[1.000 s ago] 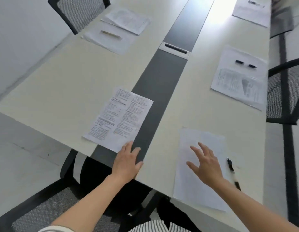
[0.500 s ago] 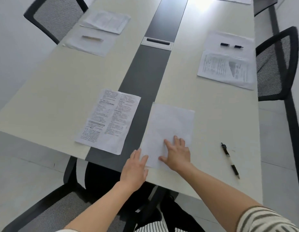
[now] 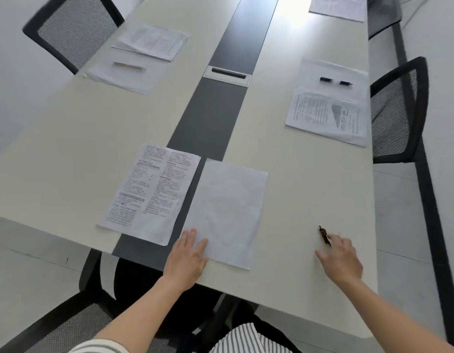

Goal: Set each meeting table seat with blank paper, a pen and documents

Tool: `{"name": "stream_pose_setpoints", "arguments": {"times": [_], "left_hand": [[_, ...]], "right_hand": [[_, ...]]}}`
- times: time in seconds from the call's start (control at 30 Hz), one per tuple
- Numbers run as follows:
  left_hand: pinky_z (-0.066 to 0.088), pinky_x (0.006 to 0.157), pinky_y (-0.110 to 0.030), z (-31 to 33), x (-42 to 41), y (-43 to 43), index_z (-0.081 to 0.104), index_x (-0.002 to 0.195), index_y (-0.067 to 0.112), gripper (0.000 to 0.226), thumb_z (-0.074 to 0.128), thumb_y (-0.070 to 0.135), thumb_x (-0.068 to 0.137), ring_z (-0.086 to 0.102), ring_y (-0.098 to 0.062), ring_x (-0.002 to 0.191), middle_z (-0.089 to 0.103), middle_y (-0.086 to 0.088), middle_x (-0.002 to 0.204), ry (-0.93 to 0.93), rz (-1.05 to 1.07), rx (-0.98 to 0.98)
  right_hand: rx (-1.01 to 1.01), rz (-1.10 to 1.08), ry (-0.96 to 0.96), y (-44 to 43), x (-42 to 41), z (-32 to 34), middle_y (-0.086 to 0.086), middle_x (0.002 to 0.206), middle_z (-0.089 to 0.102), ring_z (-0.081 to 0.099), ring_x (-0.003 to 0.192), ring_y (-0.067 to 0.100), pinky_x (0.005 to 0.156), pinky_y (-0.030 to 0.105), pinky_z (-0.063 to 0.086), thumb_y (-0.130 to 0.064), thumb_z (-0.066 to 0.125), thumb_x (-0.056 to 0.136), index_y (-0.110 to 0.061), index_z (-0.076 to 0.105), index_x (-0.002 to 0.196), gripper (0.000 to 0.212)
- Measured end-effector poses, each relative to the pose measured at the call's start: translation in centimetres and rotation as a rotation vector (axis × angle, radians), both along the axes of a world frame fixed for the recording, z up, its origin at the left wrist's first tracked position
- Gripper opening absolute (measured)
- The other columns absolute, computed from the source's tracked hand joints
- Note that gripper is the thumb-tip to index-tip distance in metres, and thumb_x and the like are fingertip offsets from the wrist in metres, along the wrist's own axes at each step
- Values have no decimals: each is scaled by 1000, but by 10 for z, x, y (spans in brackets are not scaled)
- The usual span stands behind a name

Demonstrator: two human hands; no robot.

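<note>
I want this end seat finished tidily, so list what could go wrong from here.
1. The right hand reaches the pen only at its near end; a glancing touch could roll it toward the table edge.
2. The left hand presses just the near corner of the blank paper; a shove might pivot the sheet over the printed document beside it or off the near edge.

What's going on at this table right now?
A person is setting a seat at the meeting table. The left hand rests flat on the near corner of the blank paper, which lies beside a printed document. The right hand touches the pen, off to the right, but is not clearly gripping it.
</note>
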State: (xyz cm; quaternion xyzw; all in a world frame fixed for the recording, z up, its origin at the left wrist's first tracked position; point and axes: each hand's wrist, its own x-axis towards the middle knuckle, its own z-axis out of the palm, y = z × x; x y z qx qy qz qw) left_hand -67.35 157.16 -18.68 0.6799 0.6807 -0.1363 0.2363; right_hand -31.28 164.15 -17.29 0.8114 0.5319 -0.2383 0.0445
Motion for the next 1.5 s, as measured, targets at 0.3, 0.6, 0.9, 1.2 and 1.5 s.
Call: {"name": "stream_pose_setpoints", "arguments": {"times": [0.3,0.6,0.9,1.2,1.5], "left_hand": [[23,118,-34,4,-7,1,18,151,28,54,36,37,101,-6,-24,150,-6,-7,163,-65,45,-11],[14,120,-34,9,-16,-1,24,149,24,53,41,31,99,-1,-24,150,-1,-9,162,-96,94,-21],[12,121,-40,2,-47,0,9,153,21,66,40,43,99,-4,-29,149,-2,-13,162,10,341,96],[15,120,-41,-5,-63,9,9,153,22,66,41,42,98,-4,-30,149,-2,-13,162,7,392,-2],[18,119,-42,2,-66,10,14,152,23,63,42,40,98,0,-30,149,1,-13,161,-5,401,-2]], "right_hand": [[-27,3,324,25,-75,12,3,100,73,66,97,24,84,30,48,-28,69,85,-17,66,105,23],[-180,25,560,66,-229,-10,8,92,70,72,78,27,77,44,61,-24,65,79,-12,60,88,16],[31,668,97,46,-198,-2,3,146,42,38,135,25,99,39,45,-47,61,88,-29,33,145,66],[-145,925,-80,44,-220,-15,12,164,-4,-4,149,43,114,55,23,-60,56,87,-41,5,153,86],[-158,906,-71,43,-226,-11,13,164,-5,-4,149,43,114,55,24,-61,56,86,-39,9,152,84]]}}
